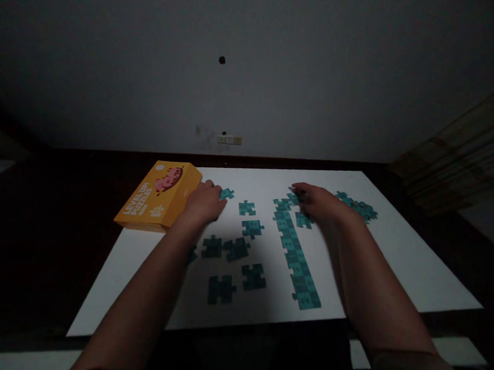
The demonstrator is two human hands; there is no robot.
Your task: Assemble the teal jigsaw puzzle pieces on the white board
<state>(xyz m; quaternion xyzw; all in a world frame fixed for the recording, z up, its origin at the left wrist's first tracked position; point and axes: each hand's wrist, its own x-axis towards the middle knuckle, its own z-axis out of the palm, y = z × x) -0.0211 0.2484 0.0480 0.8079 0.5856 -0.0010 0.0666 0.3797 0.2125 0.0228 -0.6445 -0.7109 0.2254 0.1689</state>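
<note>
Left hand (204, 204) resting loosely curled by a teal puzzle piece (226, 194) beside the yellow box (159, 196), right hand (319, 203) fingers down on pieces at the far end of the joined strip (295, 254), long axis running near-to-far on the white board (402, 265).

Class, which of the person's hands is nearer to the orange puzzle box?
Left. The left hand rests right beside the orange puzzle box; the right hand is far across the white board, by the joined strip.

box (159, 196) left on board (402, 265), joined strip (295, 254) right of loose pieces (234, 247)
</note>
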